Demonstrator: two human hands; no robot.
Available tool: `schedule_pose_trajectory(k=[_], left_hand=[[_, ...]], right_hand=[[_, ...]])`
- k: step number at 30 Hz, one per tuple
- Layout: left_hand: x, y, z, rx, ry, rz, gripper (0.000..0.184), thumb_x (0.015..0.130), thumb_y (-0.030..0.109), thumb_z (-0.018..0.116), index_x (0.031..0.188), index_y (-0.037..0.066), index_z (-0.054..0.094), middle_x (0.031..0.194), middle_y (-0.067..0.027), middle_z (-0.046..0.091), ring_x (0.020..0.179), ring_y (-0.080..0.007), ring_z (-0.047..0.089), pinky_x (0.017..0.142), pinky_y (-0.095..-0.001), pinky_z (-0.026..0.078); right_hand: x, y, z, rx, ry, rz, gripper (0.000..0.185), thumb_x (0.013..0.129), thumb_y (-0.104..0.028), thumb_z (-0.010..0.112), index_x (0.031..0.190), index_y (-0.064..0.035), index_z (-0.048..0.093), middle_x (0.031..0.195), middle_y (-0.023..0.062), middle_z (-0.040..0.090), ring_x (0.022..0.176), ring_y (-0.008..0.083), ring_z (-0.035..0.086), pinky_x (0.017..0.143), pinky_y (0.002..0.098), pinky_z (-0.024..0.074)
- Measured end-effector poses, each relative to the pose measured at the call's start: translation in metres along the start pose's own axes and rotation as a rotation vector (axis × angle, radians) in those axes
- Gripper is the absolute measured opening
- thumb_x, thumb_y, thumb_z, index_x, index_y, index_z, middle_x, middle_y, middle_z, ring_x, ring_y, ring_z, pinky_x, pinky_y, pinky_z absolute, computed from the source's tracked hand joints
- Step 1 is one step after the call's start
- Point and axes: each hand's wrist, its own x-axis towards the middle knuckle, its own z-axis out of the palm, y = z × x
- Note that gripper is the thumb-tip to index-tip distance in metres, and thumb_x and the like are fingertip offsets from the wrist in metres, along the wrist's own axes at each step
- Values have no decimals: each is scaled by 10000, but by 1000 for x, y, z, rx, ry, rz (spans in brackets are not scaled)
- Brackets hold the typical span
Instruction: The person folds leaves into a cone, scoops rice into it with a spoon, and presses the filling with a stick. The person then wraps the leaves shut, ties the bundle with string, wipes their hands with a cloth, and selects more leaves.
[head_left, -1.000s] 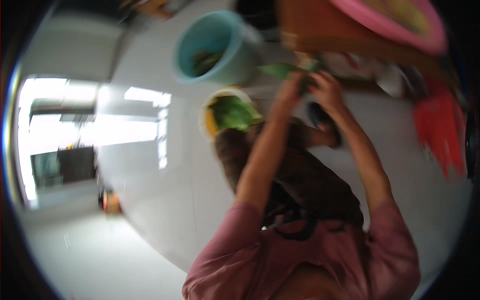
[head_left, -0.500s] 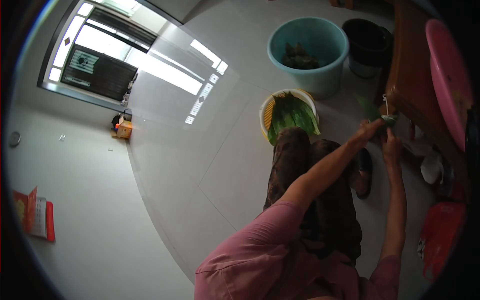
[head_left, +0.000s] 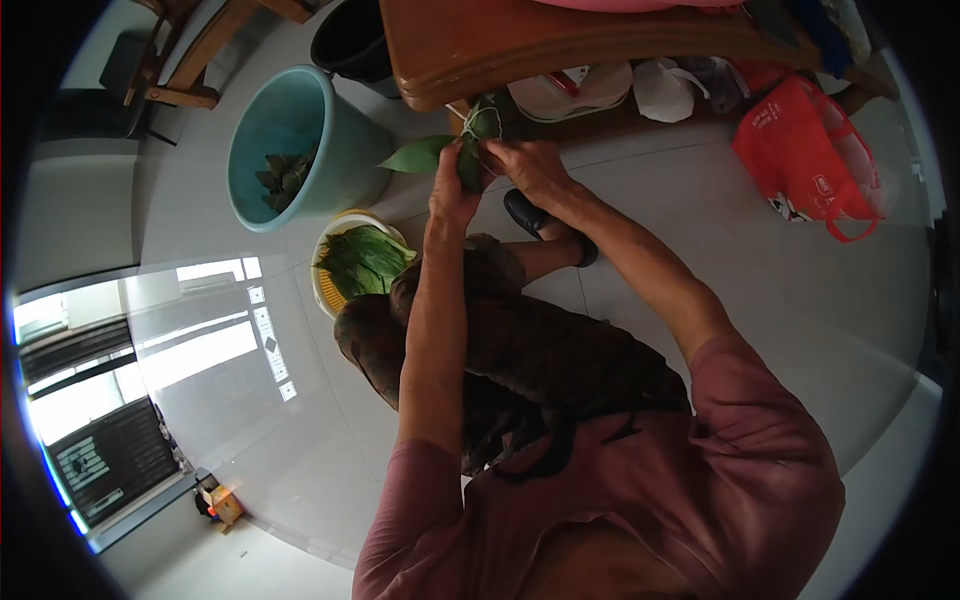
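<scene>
My left hand (head_left: 456, 190) is closed on a green leaf bundle (head_left: 470, 165), with a pointed leaf (head_left: 415, 156) sticking out to the left. My right hand (head_left: 528, 168) is closed at the bundle's right side, its fingertips on the leaf and a thin white string (head_left: 470, 122). The string hangs by the edge of the wooden table, and a dark green wrapped piece (head_left: 486, 122) sits beside it. Below and left of my hands, a yellow and white basket (head_left: 321, 283) holds long green leaves (head_left: 362, 260).
A light blue bucket (head_left: 345, 150) with dark green wrapped pieces stands at the upper left, beside a black bucket (head_left: 352, 45). The wooden table (head_left: 440, 55) is in front. A red bag (head_left: 805, 155) lies at the right. White bags (head_left: 663, 92) sit under the table.
The view has swung, so the buckets and basket now appear further left and the table across the top. Both hands remain together at the leaf and string.
</scene>
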Motion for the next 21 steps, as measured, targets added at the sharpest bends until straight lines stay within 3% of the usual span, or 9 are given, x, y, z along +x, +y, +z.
schedule_pose_trajectory(k=[2, 5, 11, 14, 17, 18, 21], left_hand=[[0, -1, -1, -23, -21, -4, 370, 873, 342, 430, 1057, 34, 521, 1014, -87, 586, 963, -234, 560, 875, -397, 449], [-4, 0, 8, 1, 12, 13, 376, 879, 343, 412, 1067, 33, 513, 1030, -96, 579, 966, -239, 559, 887, -401, 445], [-5, 3, 7, 49, -26, 42, 376, 886, 336, 399, 1085, 32, 496, 1056, -107, 569, 978, -245, 553, 899, -415, 438], [-1, 3, -2, 30, -90, 22, 377, 886, 338, 408, 1086, 31, 494, 1051, -107, 571, 971, -243, 555, 894, -411, 438], [-4, 3, 3, -26, -68, 43, 369, 880, 340, 427, 1056, 26, 511, 1026, -105, 583, 949, -241, 561, 875, -394, 445], [-3, 3, 2, -23, -44, 13, 360, 878, 337, 435, 1041, 27, 516, 1012, -104, 588, 944, -239, 563, 871, -383, 446], [-2, 3, 3, -34, 11, -46, 333, 871, 328, 457, 996, 29, 531, 961, -98, 601, 914, -230, 567, 839, -350, 454]], right_hand=[[-2, 1, 5, -19, 28, 36, 124, 803, -117, 498, 905, -72, 551, 693, 118, 623, 638, 287, 623, 546, 402, 488], [5, 2, -5, -107, -112, 18, 104, 795, -112, 509, 870, -60, 559, 688, 120, 622, 634, 295, 621, 549, 401, 489], [24, 6, -15, 69, -206, 38, 99, 789, -110, 535, 807, -17, 561, 659, 167, 598, 665, 329, 617, 568, 394, 480], [14, 1, -19, 297, -43, 155, 189, 843, -184, 530, 763, -14, 552, 596, 128, 579, 588, 256, 608, 514, 346, 457], [-7, 5, -16, 924, -178, 464, 274, 882, -278, 513, 742, -43, 541, 547, 29, 534, 499, 134, 531, 470, 273, 412], [-14, 4, -16, 1106, -260, 563, 300, 894, -304, 503, 709, -70, 530, 590, -23, 504, 535, 54, 465, 487, 215, 382], [-21, 4, -22, 1496, -408, 613, 208, 893, -259, 518, 788, -82, 553, 704, -20, 517, 633, 55, 477, 557, 209, 401]])
